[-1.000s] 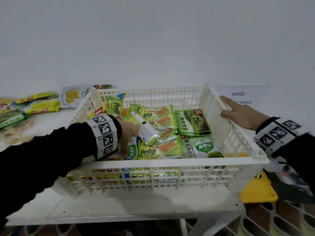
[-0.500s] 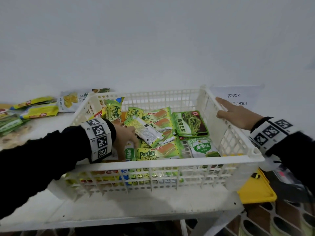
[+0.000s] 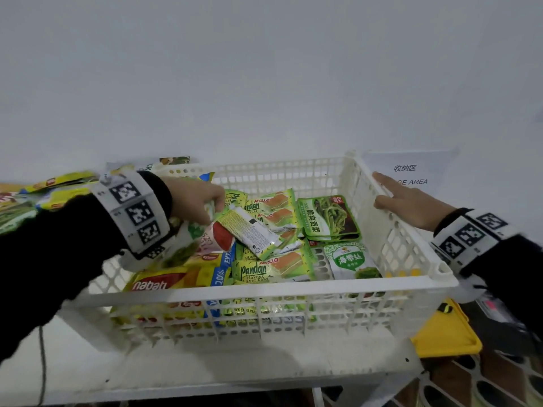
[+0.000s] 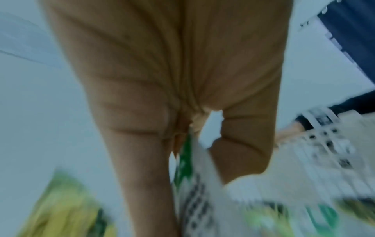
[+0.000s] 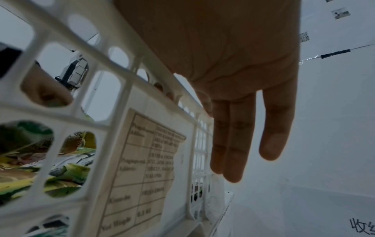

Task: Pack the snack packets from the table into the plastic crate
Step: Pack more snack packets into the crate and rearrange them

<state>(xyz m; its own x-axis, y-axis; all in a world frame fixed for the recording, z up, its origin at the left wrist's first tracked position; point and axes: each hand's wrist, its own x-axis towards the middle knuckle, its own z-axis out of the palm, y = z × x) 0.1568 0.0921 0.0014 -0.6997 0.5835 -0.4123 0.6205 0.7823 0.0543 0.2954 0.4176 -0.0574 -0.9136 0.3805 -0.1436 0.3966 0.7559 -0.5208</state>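
A white plastic crate (image 3: 264,290) stands on the white table (image 3: 205,368) and holds several snack packets: pandan cake packets (image 3: 270,268), a yellow nabati packet (image 3: 158,282) and green pouches (image 3: 329,218). My left hand (image 3: 202,201) is inside the crate's left half. It pinches the top edge of a white and green packet (image 3: 188,242), which hangs below the hand; the left wrist view shows that packet (image 4: 194,184) blurred, between thumb and fingers. My right hand (image 3: 402,201) rests on the crate's right rim (image 5: 121,99) with its fingers (image 5: 233,144) straight down the outside of the wall.
More yellow and green packets (image 3: 58,183) lie on the table left of the crate. A paper sign (image 3: 411,174) hangs on the wall behind the right hand. A yellow object (image 3: 446,333) sits below the table's right end.
My left hand has risen from low in the crate's near left toward the back, lifting the white and green packet and uncovering the nabati packet. The right hand stays on the rim.
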